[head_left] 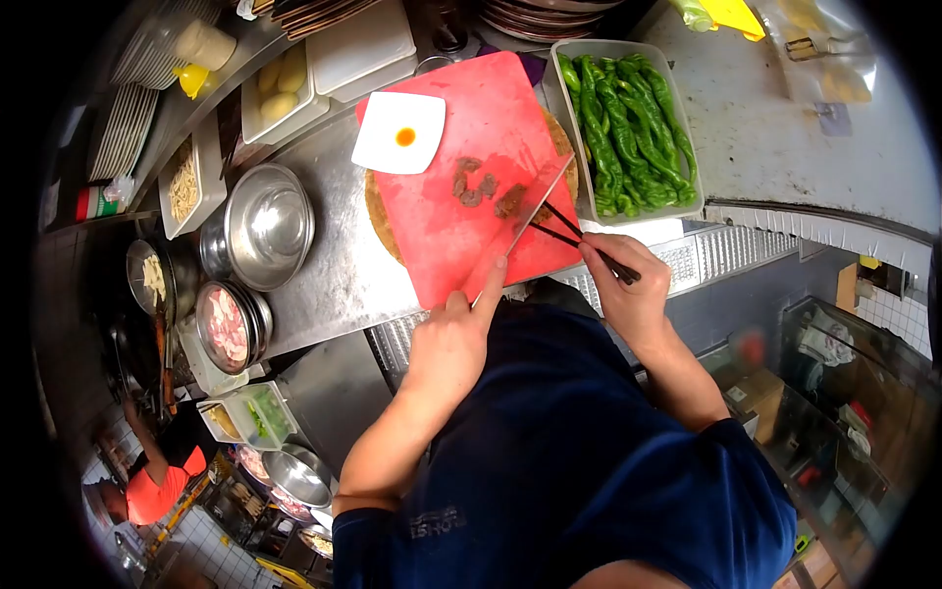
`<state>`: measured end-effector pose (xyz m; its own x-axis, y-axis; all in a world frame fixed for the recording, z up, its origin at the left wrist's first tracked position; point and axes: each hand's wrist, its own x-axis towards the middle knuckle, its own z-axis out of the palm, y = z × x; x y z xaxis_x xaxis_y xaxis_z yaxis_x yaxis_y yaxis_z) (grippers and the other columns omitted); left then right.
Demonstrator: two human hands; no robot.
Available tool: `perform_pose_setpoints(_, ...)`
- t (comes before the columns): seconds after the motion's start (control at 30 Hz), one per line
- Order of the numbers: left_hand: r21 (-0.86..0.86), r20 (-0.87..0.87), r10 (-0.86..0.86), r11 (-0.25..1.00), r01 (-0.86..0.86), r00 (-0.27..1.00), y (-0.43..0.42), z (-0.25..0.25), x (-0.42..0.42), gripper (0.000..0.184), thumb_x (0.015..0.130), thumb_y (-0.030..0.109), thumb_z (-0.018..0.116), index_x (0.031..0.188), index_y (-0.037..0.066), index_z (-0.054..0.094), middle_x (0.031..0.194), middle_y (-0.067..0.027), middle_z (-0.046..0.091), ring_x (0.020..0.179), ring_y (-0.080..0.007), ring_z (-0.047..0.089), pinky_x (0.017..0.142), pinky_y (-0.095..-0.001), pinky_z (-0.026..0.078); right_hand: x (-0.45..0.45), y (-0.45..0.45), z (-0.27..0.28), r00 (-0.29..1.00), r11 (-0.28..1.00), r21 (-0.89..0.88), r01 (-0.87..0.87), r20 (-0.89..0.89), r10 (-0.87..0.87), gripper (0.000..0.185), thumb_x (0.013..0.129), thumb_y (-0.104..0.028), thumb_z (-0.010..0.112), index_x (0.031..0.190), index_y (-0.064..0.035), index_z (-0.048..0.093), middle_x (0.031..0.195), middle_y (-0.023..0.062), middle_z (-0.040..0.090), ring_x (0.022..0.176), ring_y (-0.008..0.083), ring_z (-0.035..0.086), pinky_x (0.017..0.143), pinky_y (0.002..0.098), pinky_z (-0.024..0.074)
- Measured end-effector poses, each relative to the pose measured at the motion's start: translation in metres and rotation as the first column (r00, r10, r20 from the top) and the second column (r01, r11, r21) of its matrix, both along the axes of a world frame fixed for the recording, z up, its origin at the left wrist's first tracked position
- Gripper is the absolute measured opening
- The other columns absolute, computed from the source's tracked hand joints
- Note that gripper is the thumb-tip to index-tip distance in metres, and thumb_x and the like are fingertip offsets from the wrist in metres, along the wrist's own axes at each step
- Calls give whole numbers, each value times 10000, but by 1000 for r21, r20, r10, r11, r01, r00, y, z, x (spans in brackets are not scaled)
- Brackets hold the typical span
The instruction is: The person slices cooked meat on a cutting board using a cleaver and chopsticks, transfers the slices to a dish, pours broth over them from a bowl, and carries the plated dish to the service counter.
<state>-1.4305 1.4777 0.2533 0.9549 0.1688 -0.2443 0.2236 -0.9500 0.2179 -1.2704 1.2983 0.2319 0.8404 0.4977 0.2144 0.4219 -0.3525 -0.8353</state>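
My left hand (449,344) grips a knife (535,208), with its forefinger stretched along the blade. The blade slants across a red cutting board (461,108), next to a dark brown piece of meat (509,202). Black chopsticks (559,224) are in my closed right hand (630,283); their tips are near the meat, partly behind the blade. Several cut meat slices (471,183) lie to the left on the board. A white square dish (378,147) with an orange-brown spot of sauce sits at the board's upper left corner.
Long green peppers (628,128) fill a container right of the board. Stacked metal bowls (270,226) and a bowl of pale pink meat (226,324) stand left. A wooden round (384,218) lies under the board. A person in a red top (155,494) is at lower left.
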Motion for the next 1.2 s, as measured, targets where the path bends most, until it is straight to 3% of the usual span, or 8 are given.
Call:
perform_pose_setpoints(0.13,55,-19,-46,997,47,999,2,1,-2,853,802,-12,580,1609,163,369,780,-160,573,607,-319,653,508,-423,581,3,0,-2,1000,1000,-17,-4,4,4,107,882,50,756,988,60,750,924,168,750,811,221,732,723,287,565)
perform_pose_setpoints(0.23,59,-5,-50,997,50,999,1,4,4,839,803,-5,585,1602,149,378,773,-160,579,584,-314,653,514,-425,583,4,1,-2,1000,1000,-18,-21,10,21,103,883,53,752,986,61,750,926,170,750,808,220,731,722,287,566)
perform_pose_setpoints(0.73,-29,10,-15,999,15,1000,10,-9,37,793,828,-9,570,1590,115,391,755,-180,614,570,-328,668,562,-442,583,8,5,-2,999,999,-5,-45,25,45,117,847,51,772,960,33,746,919,187,748,821,319,748,726,347,592)
perform_pose_setpoints(0.83,-15,70,-22,1000,23,997,15,-28,39,791,841,-15,553,1599,128,377,769,-193,612,589,-335,672,589,-449,591,7,5,-4,998,998,-5,-55,-9,55,114,870,50,757,983,43,747,935,180,753,843,275,748,755,318,576)
perform_pose_setpoints(1.07,-128,66,29,992,-21,997,24,-80,41,805,859,-41,520,1615,175,350,900,-228,652,790,-404,706,728,-488,597,6,7,-6,999,999,-17,-33,-2,33,117,863,46,764,979,41,746,928,183,750,824,282,744,740,324,579)
perform_pose_setpoints(1.2,-186,78,104,979,-88,992,32,-78,42,794,865,-46,515,1612,169,352,950,-219,671,825,-402,704,744,-494,589,1,-2,-6,1000,1000,-28,14,-25,-14,129,857,42,771,984,31,750,939,183,753,842,298,751,759,337,594)
